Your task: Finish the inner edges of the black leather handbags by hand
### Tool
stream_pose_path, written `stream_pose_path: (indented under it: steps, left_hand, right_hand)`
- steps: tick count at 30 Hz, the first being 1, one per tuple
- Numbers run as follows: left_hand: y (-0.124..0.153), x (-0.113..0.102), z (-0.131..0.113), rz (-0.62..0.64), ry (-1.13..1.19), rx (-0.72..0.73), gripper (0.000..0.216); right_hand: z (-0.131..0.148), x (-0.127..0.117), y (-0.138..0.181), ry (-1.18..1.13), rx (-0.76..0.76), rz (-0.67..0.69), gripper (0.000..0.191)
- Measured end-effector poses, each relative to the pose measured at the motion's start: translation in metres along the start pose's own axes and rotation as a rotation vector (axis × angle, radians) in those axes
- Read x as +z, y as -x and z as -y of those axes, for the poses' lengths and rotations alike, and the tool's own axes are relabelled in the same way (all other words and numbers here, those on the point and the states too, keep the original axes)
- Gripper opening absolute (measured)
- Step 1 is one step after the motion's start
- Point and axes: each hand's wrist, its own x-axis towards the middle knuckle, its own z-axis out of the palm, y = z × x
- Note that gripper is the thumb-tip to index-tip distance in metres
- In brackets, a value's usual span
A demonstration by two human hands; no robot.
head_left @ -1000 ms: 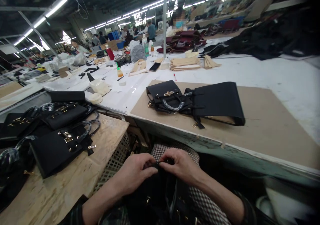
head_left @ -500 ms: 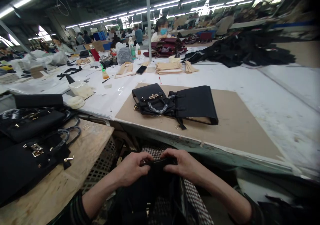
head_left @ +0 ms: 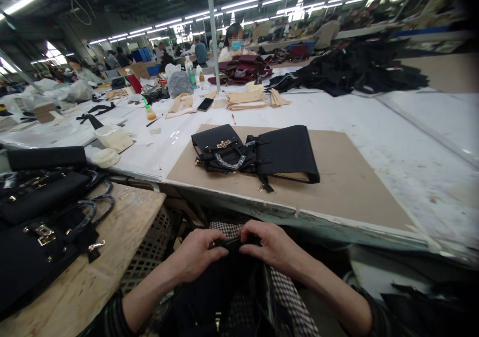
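A black handbag (head_left: pixel 209 287) with small gold fittings lies in my lap, over checked cloth. My left hand (head_left: pixel 200 252) pinches its upper edge from the left. From the right, my right hand (head_left: pixel 264 244) pinches the same edge, a short gap away. The bag's lower part is dark and hard to make out. On the bench before me, a second black handbag (head_left: pixel 288 152) lies spread on brown cardboard (head_left: pixel 337 177), with a gold clasp and a plastic-wrapped handle; neither hand touches it.
On the left, several black handbags (head_left: pixel 22 257) lie on a wooden board (head_left: pixel 138 207) above a plastic crate (head_left: pixel 144 252). Farther back on the white table are a phone (head_left: pixel 205 104), a glue bottle (head_left: pixel 149 112), beige pieces (head_left: pixel 245 100) and a black heap (head_left: pixel 359 67). A masked person (head_left: pixel 234 45) sits opposite.
The view has shifted slightly, so the bench things appear farther left. Both hands stay on the bag's edge, and the edge between them now looks tilted.
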Motion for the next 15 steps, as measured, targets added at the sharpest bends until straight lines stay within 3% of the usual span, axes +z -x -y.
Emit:
stream_pose_path:
  steps: [5, 8, 12, 15]
  left_hand:
    - [-0.001, -0.003, 0.001, 0.041, -0.055, -0.014, 0.027]
    - [-0.001, -0.005, 0.000, 0.069, -0.122, 0.010, 0.032]
    - [-0.004, -0.002, -0.004, 0.105, -0.144, 0.070, 0.044]
    - [-0.012, 0.006, -0.004, 0.116, -0.120, 0.055, 0.042]
  right_hand:
    - [0.009, -0.005, 0.004, -0.049, 0.063, 0.014, 0.013]
    - [0.026, -0.005, 0.023, -0.086, 0.087, -0.049, 0.013]
    - [0.050, 0.018, 0.066, -0.031, 0.050, -0.111, 0.071]
    - [0.053, 0.046, 0.090, 0.019, 0.073, -0.156, 0.091]
